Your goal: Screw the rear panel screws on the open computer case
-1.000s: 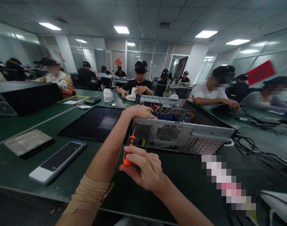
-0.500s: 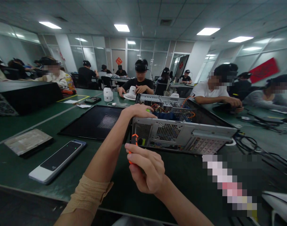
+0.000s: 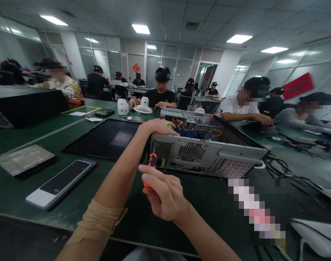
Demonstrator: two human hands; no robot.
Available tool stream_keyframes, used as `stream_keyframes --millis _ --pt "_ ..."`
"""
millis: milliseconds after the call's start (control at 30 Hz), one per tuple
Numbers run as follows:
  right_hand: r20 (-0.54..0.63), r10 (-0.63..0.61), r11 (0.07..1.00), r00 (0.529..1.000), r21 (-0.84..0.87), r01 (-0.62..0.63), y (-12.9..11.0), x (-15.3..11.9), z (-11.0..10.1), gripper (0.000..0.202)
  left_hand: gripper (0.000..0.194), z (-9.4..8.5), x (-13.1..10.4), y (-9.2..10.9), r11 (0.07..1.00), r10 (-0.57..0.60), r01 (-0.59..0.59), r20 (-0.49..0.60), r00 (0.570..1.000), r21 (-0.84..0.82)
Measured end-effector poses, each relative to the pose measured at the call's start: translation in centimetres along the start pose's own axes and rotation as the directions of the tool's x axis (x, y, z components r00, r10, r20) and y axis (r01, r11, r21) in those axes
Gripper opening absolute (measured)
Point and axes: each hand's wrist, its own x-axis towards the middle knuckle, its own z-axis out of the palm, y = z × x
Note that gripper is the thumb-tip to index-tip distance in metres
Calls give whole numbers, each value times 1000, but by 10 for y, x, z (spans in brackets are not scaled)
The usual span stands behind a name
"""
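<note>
Orange-and-black screwdriver (image 3: 153,158) sits pinched between right fingers (image 3: 157,176); left fingers (image 3: 168,131) rest extended on the metal case (image 3: 212,154).

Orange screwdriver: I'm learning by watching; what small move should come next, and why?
Probably a slight twist of the screwdriver: the right hand grips its handle, shaft towards the computer case, and the left hand rests on the case's edge.

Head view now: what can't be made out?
All head view:
- Tip of the orange-and-black tool: too small.
- Underneath the left hand: covered by it.
- Floor of the computer case: behind its near wall.
- Pixelated item: masked by blocks.
- White object: cut off by right edge.
</note>
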Motion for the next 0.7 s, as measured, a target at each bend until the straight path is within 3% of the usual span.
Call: stream_keyframes --millis 200,333,467,567,700 --pt "20 38 996 999 -78 -36 -2 -5 1 17 83 1 3 -1 999 27 -27 4 1000 19" --pt "-16 45 985 999 -166 -47 0 -8 3 28 82 1 2 1 999 25 -25 7 1000 33" --pt "-80 47 996 996 -69 -53 2 -5 3 43 80 1 3 -1 1000 6 -6 10 1000 18" --pt "-26 24 999 999 -43 -25 1 -2 1 28 79 2 3 -3 1000 -4 4 14 1000 1" --pt "47 -7 996 999 -84 11 -2 -1 -1 25 80 0 0 0 1000 4 -4 10 1000 11"
